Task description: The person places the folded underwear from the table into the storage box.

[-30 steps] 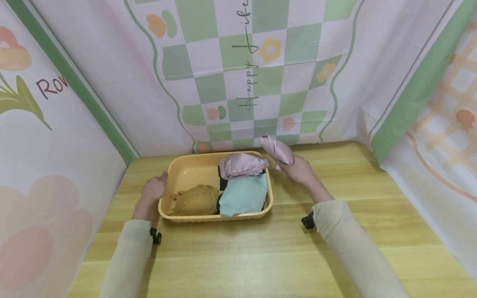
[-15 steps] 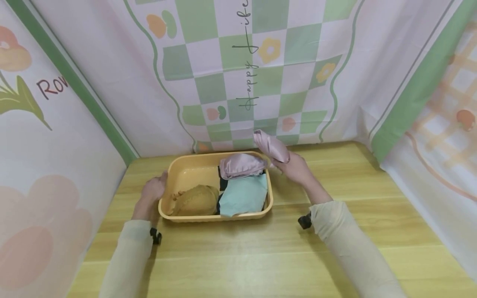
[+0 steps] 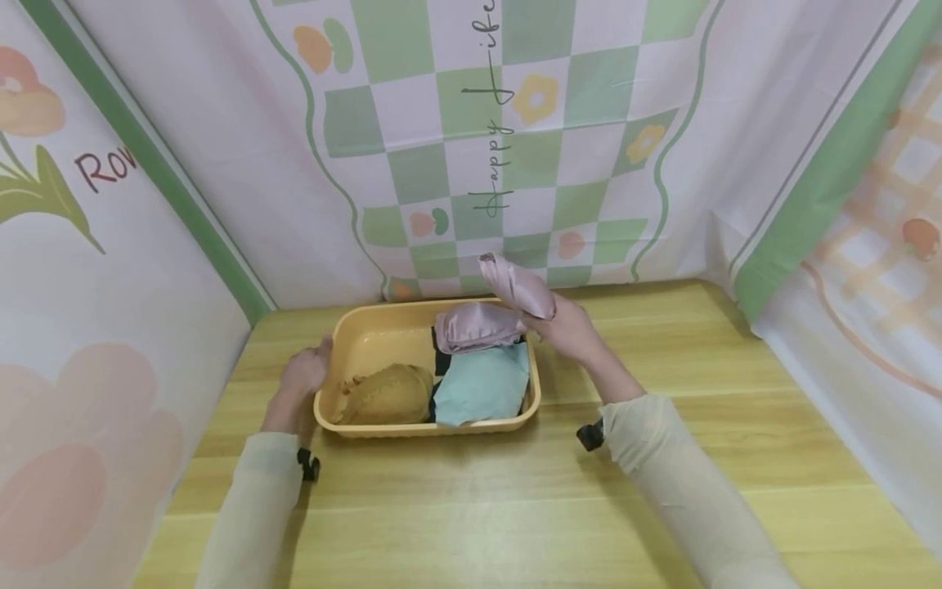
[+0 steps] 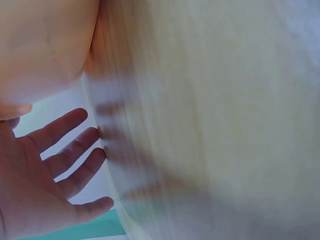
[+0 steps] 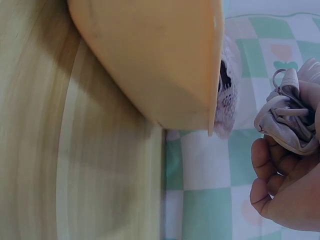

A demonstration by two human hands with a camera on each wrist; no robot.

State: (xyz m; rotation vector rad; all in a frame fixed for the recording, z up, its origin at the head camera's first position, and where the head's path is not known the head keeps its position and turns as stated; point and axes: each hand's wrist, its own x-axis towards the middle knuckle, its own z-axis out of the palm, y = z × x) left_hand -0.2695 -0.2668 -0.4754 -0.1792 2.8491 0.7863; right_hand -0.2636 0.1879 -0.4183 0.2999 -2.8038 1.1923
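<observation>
In the head view my right hand (image 3: 567, 325) pinches a folded pink satin bra (image 3: 518, 286) above the back right corner of a yellow plastic basin (image 3: 383, 312). The right wrist view shows its straps and a small ring bunched at my fingers (image 5: 260, 155). At the basin's left end is my left hand (image 3: 304, 372), its thumb at the rim; its fingers are straight and spread in the left wrist view. Inside the basin lie another pink satin garment (image 3: 474, 325), a mint-green folded garment (image 3: 482, 384) and a mustard, cup-shaped garment (image 3: 390, 395).
Dark fabric (image 3: 442, 362) shows between the garments in the basin. The basin stands near the back of a wood-grain table (image 3: 456, 507). Behind it hangs a printed, checkered curtain (image 3: 471, 164), and further printed cloths enclose both sides.
My right hand has carried the pink bra leftward, from beyond the basin's right end to above its back right corner. My left hand stays at the rim, and the basin has hardly moved.
</observation>
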